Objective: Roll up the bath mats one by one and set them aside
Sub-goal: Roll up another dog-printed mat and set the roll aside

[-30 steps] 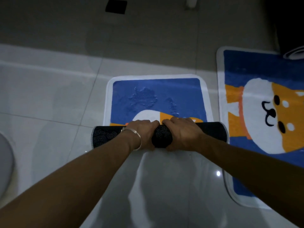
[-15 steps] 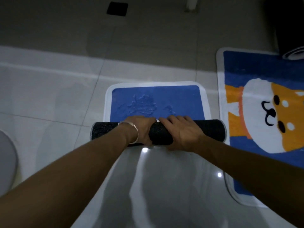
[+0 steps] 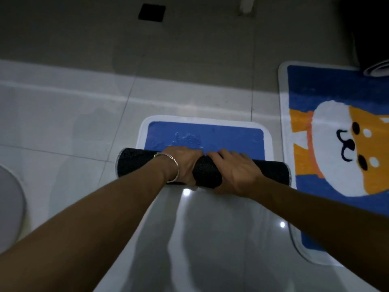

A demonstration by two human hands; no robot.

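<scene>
Lying on the floor (image 3: 63, 123), half-rolled bath mat (image 3: 271, 169) clasped at mid-roll by left grip (image 3: 185, 165) and right grip (image 3: 235, 171), fingers curled over it, blue end flat beyond them, dog mat (image 3: 336, 144) to their right.

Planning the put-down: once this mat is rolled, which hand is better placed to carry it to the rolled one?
Probably right: the right hand holds the roll on the side nearer the rolled mat far right, past the dog mat; the left hand is farther.
</scene>
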